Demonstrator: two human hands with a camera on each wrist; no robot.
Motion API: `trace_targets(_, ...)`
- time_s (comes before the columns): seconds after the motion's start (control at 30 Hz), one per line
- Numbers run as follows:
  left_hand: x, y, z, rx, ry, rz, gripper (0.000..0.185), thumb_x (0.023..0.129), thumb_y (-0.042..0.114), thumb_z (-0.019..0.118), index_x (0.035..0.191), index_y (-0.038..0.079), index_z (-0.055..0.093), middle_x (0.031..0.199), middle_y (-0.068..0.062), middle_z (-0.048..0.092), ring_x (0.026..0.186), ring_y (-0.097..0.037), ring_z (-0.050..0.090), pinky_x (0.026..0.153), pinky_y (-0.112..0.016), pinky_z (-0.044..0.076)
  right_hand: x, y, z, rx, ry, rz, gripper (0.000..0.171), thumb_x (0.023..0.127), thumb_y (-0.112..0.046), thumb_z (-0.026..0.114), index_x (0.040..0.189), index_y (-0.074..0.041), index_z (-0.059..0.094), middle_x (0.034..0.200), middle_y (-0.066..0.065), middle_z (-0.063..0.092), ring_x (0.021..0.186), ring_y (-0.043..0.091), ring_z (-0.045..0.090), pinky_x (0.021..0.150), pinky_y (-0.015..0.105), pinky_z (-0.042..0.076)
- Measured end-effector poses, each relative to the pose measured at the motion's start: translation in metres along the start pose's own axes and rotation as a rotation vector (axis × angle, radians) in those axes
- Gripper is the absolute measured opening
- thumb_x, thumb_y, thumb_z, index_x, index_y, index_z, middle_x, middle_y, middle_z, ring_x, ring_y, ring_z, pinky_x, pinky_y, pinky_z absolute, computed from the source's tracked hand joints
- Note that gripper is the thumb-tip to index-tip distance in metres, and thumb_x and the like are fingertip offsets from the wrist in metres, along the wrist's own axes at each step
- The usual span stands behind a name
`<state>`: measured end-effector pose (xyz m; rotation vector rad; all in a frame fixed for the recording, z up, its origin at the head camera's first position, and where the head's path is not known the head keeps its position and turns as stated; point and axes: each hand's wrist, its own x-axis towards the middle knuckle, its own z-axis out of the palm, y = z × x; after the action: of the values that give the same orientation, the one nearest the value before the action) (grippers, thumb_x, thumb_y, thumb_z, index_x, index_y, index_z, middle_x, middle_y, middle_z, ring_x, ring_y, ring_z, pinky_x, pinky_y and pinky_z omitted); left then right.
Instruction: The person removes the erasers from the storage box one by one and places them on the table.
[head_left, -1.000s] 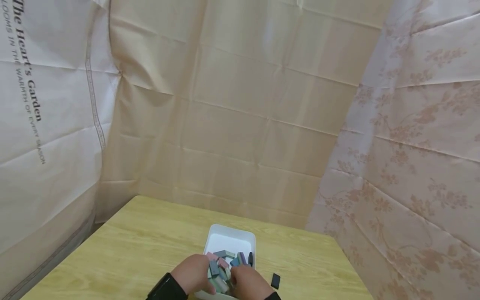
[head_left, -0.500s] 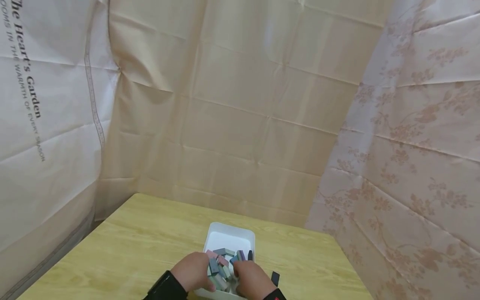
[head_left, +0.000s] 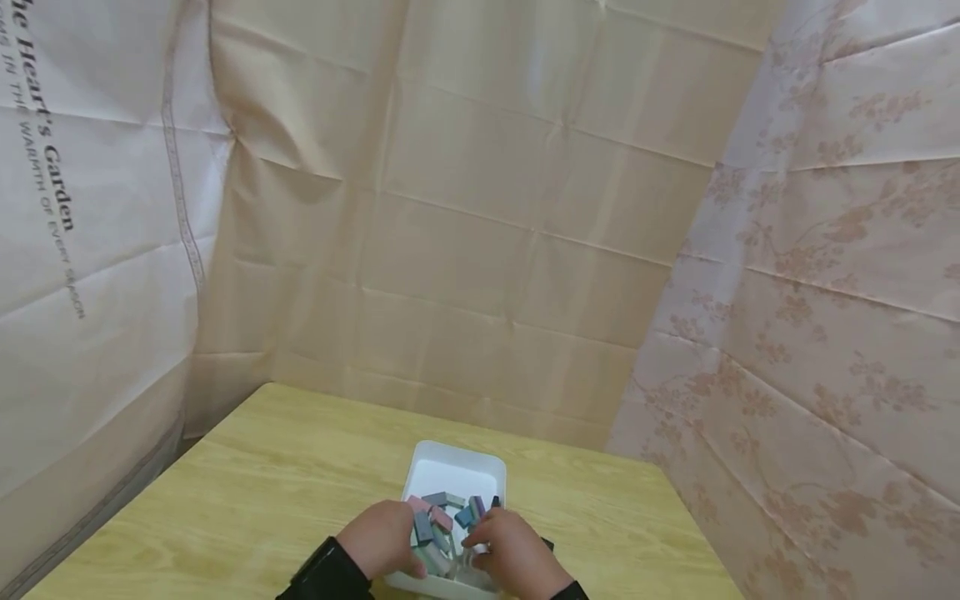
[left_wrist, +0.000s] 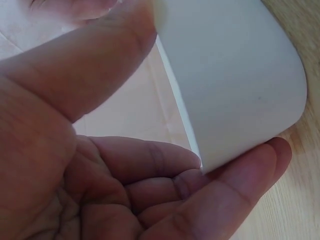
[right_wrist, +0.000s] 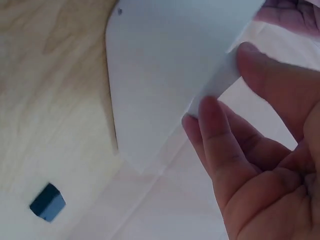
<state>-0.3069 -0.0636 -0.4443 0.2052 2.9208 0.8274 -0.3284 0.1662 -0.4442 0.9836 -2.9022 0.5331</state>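
Note:
A white rectangular tray (head_left: pixel 457 457) holds several small pastel blocks, among them a pink block (head_left: pixel 441 518), a grey-blue block (head_left: pixel 423 528) and a teal block (head_left: pixel 465 517). My left hand (head_left: pixel 381 537) grips the tray's near-left side; the left wrist view has its thumb and fingers against the white wall (left_wrist: pixel 240 85). Over the near-right part of the tray is my right hand (head_left: pixel 517 554). Between its thumb and fingertips it pinches a pale grey-white block (right_wrist: pixel 217 82), close to the tray's rim in the right wrist view.
On the wooden table (head_left: pixel 315 450), right of the tray, lies a dark block (right_wrist: pixel 47 202), mostly covered by my right hand in the head view. Beige cloth (head_left: pixel 465 208) hangs behind the table, with printed cloths at both sides.
My right hand has shifted slightly right and its fingers have come up out of the pile, now pinching a pale block. The left hand keeps its hold on the tray.

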Motion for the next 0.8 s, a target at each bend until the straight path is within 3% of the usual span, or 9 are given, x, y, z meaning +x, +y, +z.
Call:
trace_targets(0.2, -0.001, -0.001, -0.001, -0.011, 0.005, 0.01, 0.04, 0.072, 0.027, 0.1, 0.086, 0.002, 0.071, 0.076, -0.003, 0.061, 0.072, -0.023, 0.052, 0.075, -0.04, 0.045, 0.0, 0.0, -0.001, -0.012, 0.023, -0.019, 0.011, 0.088, -0.008, 0.083, 0.099, -0.012, 0.085, 0.092, -0.008, 0.068, 0.083, 0.001, 0.057, 0.078, 0.026, 0.054)
trace_targets(0.3, -0.001, -0.002, -0.001, -0.007, 0.015, 0.01, 0.04, 0.071, 0.027, 0.1, 0.086, 0.003, 0.071, 0.077, -0.002, 0.062, 0.072, -0.022, 0.052, 0.076, -0.04, 0.046, 0.0, 0.005, -0.009, -0.013, 0.047, 0.023, 0.011, 0.088, -0.009, 0.084, 0.099, -0.011, 0.085, 0.094, -0.005, 0.07, 0.084, 0.004, 0.06, 0.078, 0.029, 0.057)
trace_targets(0.5, 0.003, 0.001, -0.001, 0.012, -0.023, -0.048, 0.043, 0.073, 0.029, 0.099, 0.093, 0.002, 0.073, 0.082, -0.002, 0.063, 0.077, -0.022, 0.054, 0.082, -0.042, 0.049, -0.016, 0.041, -0.026, -0.149, 0.25, 0.031, 0.011, 0.08, -0.003, 0.088, 0.089, -0.009, 0.084, 0.098, 0.007, 0.077, 0.089, 0.023, 0.074, 0.081, 0.039, 0.061)
trace_targets(0.57, 0.004, 0.002, -0.001, 0.015, -0.03, -0.057, 0.045, 0.072, 0.03, 0.1, 0.095, 0.002, 0.073, 0.082, -0.003, 0.063, 0.077, -0.023, 0.054, 0.082, -0.042, 0.049, -0.023, 0.059, -0.032, -0.153, 0.273, 0.082, 0.01, 0.079, -0.003, 0.088, 0.086, -0.009, 0.083, 0.095, 0.008, 0.078, 0.088, 0.026, 0.075, 0.08, 0.041, 0.061)
trace_targets(0.8, 0.003, 0.002, -0.001, 0.012, -0.022, -0.064, 0.044, 0.071, 0.029, 0.1, 0.092, 0.002, 0.073, 0.08, -0.003, 0.062, 0.076, -0.022, 0.054, 0.079, -0.04, 0.048, -0.046, 0.115, -0.033, -0.099, 0.146, 0.291, 0.011, 0.08, -0.005, 0.088, 0.075, -0.009, 0.079, 0.081, -0.002, 0.076, 0.076, 0.017, 0.068, 0.071, 0.039, 0.056)
